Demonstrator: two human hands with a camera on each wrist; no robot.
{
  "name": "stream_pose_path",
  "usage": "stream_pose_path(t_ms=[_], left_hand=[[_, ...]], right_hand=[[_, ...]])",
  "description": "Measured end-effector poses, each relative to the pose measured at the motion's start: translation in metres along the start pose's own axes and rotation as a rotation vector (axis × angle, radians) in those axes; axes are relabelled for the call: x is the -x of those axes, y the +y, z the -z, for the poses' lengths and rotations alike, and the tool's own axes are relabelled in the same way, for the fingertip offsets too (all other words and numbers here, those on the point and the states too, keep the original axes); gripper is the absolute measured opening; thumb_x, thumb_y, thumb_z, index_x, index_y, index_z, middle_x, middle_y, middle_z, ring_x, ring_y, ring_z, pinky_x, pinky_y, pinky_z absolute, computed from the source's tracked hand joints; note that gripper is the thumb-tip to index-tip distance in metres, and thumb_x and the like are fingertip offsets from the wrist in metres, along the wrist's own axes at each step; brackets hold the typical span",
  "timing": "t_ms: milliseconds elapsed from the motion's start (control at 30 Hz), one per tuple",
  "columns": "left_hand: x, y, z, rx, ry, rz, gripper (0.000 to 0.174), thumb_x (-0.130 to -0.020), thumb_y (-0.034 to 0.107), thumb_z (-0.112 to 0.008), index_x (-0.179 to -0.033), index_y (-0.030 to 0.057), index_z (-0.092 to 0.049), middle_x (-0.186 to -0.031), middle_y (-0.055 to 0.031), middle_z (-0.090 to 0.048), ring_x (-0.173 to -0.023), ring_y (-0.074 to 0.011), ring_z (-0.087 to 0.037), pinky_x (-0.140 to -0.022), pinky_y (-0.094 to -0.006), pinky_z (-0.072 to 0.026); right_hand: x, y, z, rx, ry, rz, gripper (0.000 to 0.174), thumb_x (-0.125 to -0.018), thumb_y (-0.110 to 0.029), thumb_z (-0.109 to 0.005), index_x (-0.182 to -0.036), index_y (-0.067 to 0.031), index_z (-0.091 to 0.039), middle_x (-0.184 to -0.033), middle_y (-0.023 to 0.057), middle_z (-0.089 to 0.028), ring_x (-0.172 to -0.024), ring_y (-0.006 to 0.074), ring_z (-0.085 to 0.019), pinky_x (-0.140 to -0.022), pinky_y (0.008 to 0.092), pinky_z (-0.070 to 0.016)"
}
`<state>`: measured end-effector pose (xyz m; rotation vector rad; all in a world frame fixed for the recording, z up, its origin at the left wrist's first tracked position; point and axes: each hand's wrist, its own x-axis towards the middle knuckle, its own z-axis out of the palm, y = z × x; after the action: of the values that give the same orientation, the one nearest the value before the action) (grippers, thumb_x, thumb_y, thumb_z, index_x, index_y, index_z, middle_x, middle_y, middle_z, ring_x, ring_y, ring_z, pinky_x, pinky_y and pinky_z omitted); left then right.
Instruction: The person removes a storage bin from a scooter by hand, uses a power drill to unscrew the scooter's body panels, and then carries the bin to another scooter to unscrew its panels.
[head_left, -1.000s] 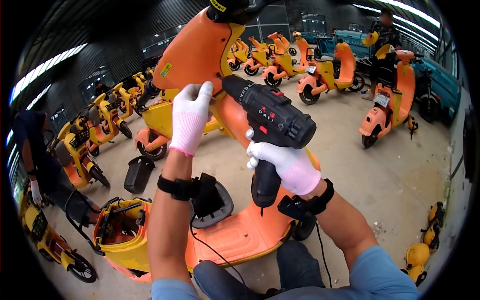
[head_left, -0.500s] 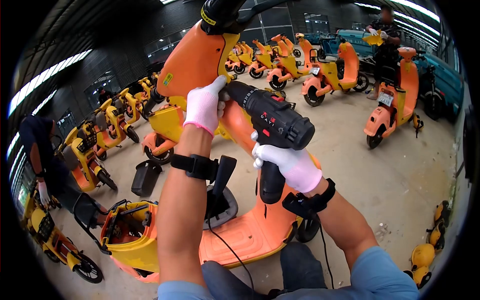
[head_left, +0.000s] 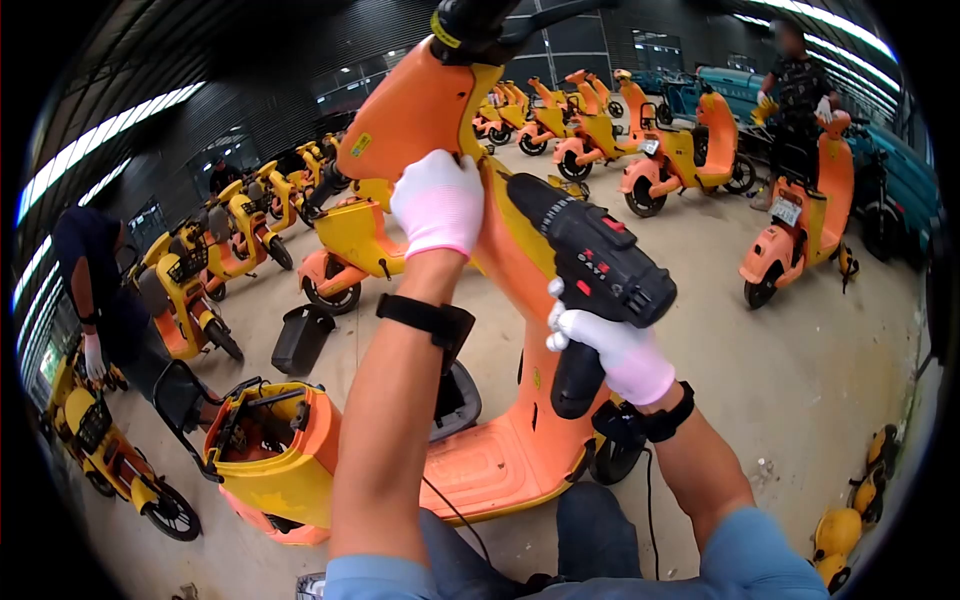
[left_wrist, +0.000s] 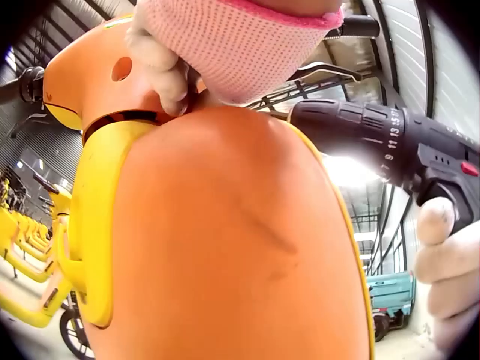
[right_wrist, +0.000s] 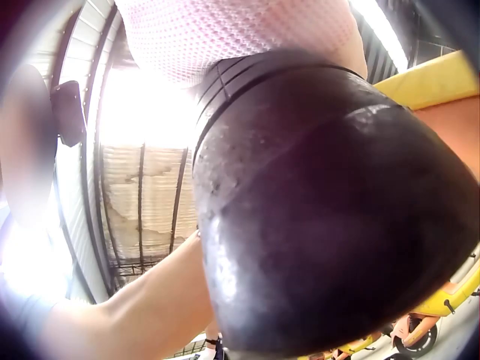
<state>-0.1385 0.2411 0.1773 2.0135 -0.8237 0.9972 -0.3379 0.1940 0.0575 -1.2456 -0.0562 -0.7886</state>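
An orange and yellow scooter (head_left: 405, 115) stands before the person, its front column rising to black handlebars. The gloved left hand (head_left: 438, 205) is at the column just under the head panel; in the left wrist view its fingers (left_wrist: 169, 79) curl at the gap between the orange panels, and what they may hold is hidden. A black cordless drill (head_left: 600, 250) is gripped by its handle in the gloved right hand (head_left: 618, 352), its nose pointing at the column's edge. The drill's dark base (right_wrist: 337, 210) fills the right wrist view.
The scooter's open yellow seat compartment (head_left: 270, 440) is at lower left, with a black bin (head_left: 302, 338) behind it. Rows of scooters stand further back. One person (head_left: 90, 270) bends at the left; another (head_left: 797, 90) stands at the back right. Yellow parts (head_left: 838, 532) lie at the right wall.
The left hand has moved in against the column, its fingers more curled. The drill, still in the right hand, has shifted right in the view as the head turned. The person behind has lowered their hands.
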Motion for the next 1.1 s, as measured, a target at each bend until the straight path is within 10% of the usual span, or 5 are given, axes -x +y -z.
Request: stream_pose_path(t_ms=[433, 567, 700, 833, 1100], left_hand=[[0.005, -0.001, 0.006, 0.027, -0.079, -0.141, 0.019, -0.083, 0.023, -0.063, -0.082, 0.0075, -0.073, -0.077, -0.0147, -0.071, -0.076, -0.0314, -0.072, -0.068, -0.0413, -0.0562], [0.098, -0.051, 0.026, 0.245, 0.075, -0.097, 0.019, -0.083, 0.024, -0.060, -0.074, 0.0073, -0.063, -0.070, -0.0162, -0.066, -0.068, -0.0356, -0.066, -0.062, -0.0452, -0.0522], [0.240, -0.169, -0.020, 0.288, -0.461, 0.250, 0.023, -0.084, 0.024, -0.060, -0.076, 0.0041, -0.065, -0.068, -0.0185, -0.063, -0.067, -0.0388, -0.064, -0.063, -0.0441, -0.0511], [0.313, -0.221, -0.017, 0.185, -0.499, 0.546, 0.025, -0.085, 0.028, -0.061, -0.076, 0.0045, -0.065, -0.073, -0.0198, -0.065, -0.076, -0.0397, -0.065, -0.069, -0.0469, -0.0519], [0.280, -0.243, -0.055, 0.048, -0.415, 0.512, 0.027, -0.086, 0.027, -0.062, -0.073, 0.0029, -0.061, -0.069, -0.0206, -0.063, -0.073, -0.0409, -0.064, -0.067, -0.0472, -0.0513]], right_hand=[[0.008, 0.001, 0.021, 0.012, 0.047, 0.016, 0.039, -0.083, -0.003, -0.058, -0.121, -0.0003, -0.050, -0.088, 0.0063, -0.057, -0.075, 0.0145, -0.057, -0.075, 0.0355, -0.0524], [0.013, 0.013, 0.026, 0.014, 0.072, 0.044, 0.039, -0.084, -0.004, -0.057, -0.122, -0.0010, -0.049, -0.089, 0.0065, -0.057, -0.075, 0.0147, -0.056, -0.077, 0.0356, -0.0517], [0.013, 0.033, 0.034, -0.059, 0.050, 0.080, 0.038, -0.088, -0.004, -0.057, -0.125, -0.0026, -0.048, -0.091, 0.0059, -0.057, -0.082, 0.0149, -0.057, -0.084, 0.0359, -0.0497], [0.009, 0.049, 0.045, -0.169, 0.065, 0.057, 0.040, -0.091, -0.007, -0.058, -0.129, -0.0011, -0.048, -0.099, 0.0083, -0.058, -0.084, 0.0150, -0.060, -0.085, 0.0364, -0.0529], [0.009, 0.049, 0.042, 0.023, 0.101, 0.102, 0.040, -0.091, -0.008, -0.057, -0.129, -0.0023, -0.046, -0.100, 0.0067, -0.058, -0.085, 0.0138, -0.060, -0.087, 0.0346, -0.0523]])
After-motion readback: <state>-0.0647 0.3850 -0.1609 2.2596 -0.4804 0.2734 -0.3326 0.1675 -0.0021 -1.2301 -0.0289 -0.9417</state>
